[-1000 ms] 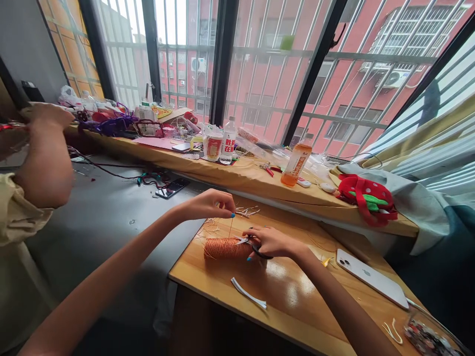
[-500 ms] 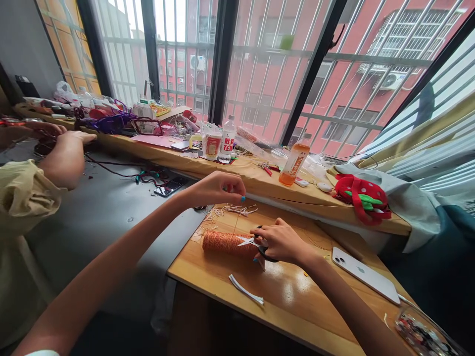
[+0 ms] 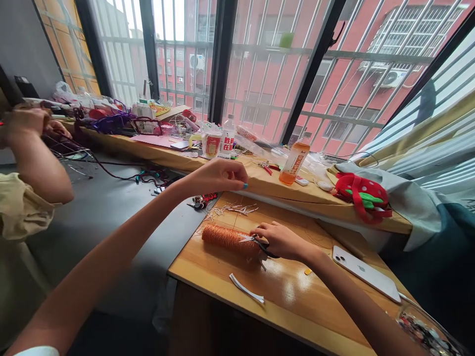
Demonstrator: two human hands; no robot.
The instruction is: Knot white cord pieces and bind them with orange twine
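An orange spool of thread (image 3: 224, 238) lies on its side on the wooden board. My right hand (image 3: 280, 239) is closed around black-handled scissors (image 3: 265, 245), whose blades rest over the spool's right part. Above the board my left hand (image 3: 222, 175) is raised with thumb and fingers pinched. A thin thread (image 3: 236, 217) rises from the spool towards it; the pinched end is too fine to see. Behind the spool lie loose pale cords (image 3: 241, 209). In front is a short white strip (image 3: 247, 289).
A white phone (image 3: 365, 274) and a clear container of beads (image 3: 426, 329) are at the right. On the ledge stand bottles (image 3: 296, 160), a cup (image 3: 211, 143), pliers (image 3: 267, 169) and a red bag (image 3: 361, 193). Another person's arm (image 3: 40, 158) works at far left.
My left hand has gone up slightly, the thread below it. The scissors have turned a little with my right hand. The other person's arm has moved left.
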